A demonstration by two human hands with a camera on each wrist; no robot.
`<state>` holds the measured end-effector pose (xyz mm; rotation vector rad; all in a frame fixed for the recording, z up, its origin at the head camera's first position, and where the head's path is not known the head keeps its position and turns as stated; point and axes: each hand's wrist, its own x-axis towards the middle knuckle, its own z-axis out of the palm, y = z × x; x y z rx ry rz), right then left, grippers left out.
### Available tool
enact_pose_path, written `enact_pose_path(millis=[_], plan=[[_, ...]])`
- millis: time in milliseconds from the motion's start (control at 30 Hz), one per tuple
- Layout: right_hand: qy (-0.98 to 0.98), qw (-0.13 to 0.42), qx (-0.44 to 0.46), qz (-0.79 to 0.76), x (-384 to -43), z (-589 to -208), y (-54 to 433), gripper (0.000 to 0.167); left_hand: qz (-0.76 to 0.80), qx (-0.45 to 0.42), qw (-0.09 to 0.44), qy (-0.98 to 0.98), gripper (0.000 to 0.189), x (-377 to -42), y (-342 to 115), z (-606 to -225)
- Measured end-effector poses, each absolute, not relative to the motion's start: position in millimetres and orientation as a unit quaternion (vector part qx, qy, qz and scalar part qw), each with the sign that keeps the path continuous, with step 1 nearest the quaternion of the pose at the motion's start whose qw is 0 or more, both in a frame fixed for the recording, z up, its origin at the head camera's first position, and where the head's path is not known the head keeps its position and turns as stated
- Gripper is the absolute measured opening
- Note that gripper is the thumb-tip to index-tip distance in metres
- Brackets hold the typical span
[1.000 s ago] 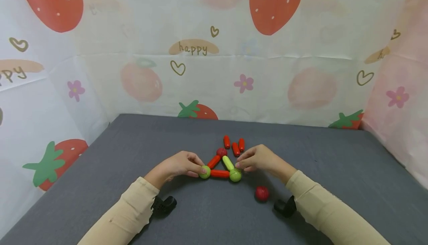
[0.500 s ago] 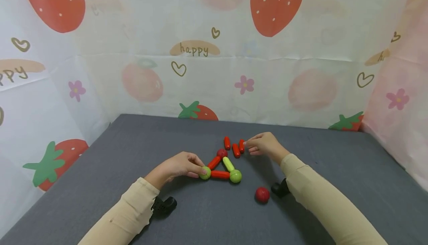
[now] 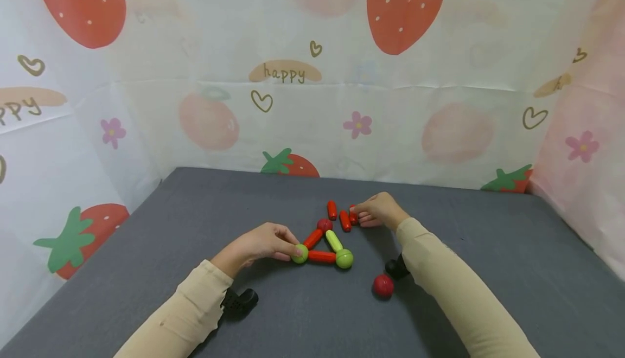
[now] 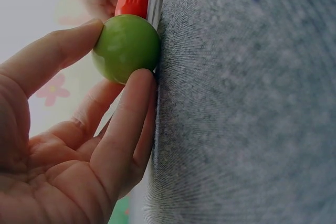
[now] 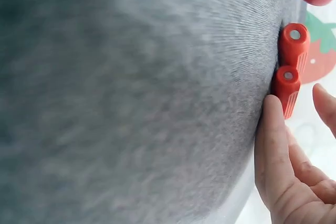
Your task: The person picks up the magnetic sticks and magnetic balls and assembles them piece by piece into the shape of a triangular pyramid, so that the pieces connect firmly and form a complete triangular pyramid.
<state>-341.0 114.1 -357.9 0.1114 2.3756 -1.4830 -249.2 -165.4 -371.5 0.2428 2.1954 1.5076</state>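
Observation:
My left hand (image 3: 269, 242) pinches a green ball (image 4: 126, 45) between thumb and fingers. This ball is the left corner of a flat triangle on the table. Two red rods (image 3: 322, 256) (image 3: 313, 238), a yellow-green rod (image 3: 334, 240), a red ball (image 3: 324, 225) and a second green ball (image 3: 344, 259) make up the rest. My right hand (image 3: 382, 210) is at the rightmost of three loose red rods (image 5: 286, 88). In the right wrist view its fingertips lie against or very near that rod, while the thumb stands apart from it.
The other loose red rods (image 3: 345, 221) (image 3: 332, 210) lie just beyond the triangle. A loose red ball (image 3: 383, 286) sits to its right, near my right forearm. A patterned cloth (image 3: 390, 130) hangs behind the dark grey table (image 3: 219, 195).
My right hand has left the triangle's right side and moved away from me to the rightmost loose red rod. The left hand has kept its grip on the green ball.

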Motion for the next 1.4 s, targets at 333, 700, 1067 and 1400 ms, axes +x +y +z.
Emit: enact_pose_path(millis=[333, 700, 1067, 1400], plan=[[0.844, 0.151, 0.052, -0.512, -342.4, -361.0, 109.4, 0.044, 0.548, 0.088, 0.232, 0.799, 0.025, -250.3, -164.6, -373.8], [0.847, 0.151, 0.099, -0.499, -343.4, -357.9, 100.4, 0.042, 0.55, 0.085, 0.235, 0.797, 0.024, -250.8, -163.2, -374.0], [0.817, 0.143, 0.079, -0.553, -338.7, -350.7, 111.4, 0.039, 0.552, 0.086, 0.234, 0.796, 0.024, -250.0, -163.5, -375.2], [0.824, 0.17, -0.008, -0.541, -323.1, -333.9, 121.3, 0.044, 0.552, 0.086, 0.231, 0.797, 0.025, -250.2, -165.1, -374.0]])
